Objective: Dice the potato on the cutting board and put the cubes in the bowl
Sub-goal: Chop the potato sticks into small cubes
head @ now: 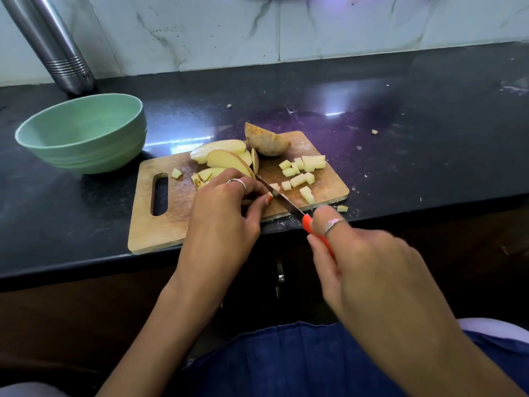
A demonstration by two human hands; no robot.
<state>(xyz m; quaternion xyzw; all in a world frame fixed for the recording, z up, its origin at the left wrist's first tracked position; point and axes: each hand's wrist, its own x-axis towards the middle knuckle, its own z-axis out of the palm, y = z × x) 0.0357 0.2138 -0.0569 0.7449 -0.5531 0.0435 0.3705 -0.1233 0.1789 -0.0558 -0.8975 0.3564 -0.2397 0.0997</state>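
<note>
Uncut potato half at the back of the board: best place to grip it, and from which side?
Probably from above, across the potato half's rounded skin side. It seems to lie cut face down at the cutting board's far edge, dome up, so fingers can straddle its narrow width. Approach from the far right: the slices crowd its left, and the knife works in front.

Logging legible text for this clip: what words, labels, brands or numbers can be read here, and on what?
None can be read.
Steel flask: a small dark mark near its base, too blurred to read.
Green bowl, cutting board, knife: no text visible.
</note>
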